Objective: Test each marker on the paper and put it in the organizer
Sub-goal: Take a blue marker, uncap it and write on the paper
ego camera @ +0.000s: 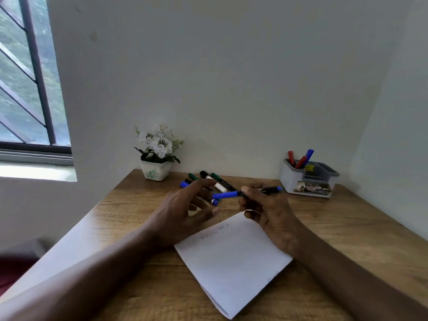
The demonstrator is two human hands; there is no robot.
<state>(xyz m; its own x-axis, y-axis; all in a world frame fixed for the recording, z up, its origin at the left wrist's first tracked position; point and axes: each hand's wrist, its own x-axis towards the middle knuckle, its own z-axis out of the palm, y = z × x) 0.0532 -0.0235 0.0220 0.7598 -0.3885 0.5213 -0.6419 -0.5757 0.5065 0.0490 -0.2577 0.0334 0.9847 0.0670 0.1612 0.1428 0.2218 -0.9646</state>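
My right hand [266, 212] grips a blue-capped marker [228, 194] by its dark barrel, holding it level above the desk with the cap pointing left. My left hand [185, 205] hovers just left of that cap, fingers spread and holding nothing. A white sheet of paper [234, 262] lies on the desk below both hands, with faint scribbles near its top edge. Several loose markers [217, 180], green, black, blue and white, lie behind my hands. The grey organizer [309, 179] stands at the back right with red and blue markers upright in it.
A white pot of white flowers [156, 156] stands at the back left against the wall. The wooden desk [359, 228] fits into a corner, walls behind and to the right. A barred window is at the far left.
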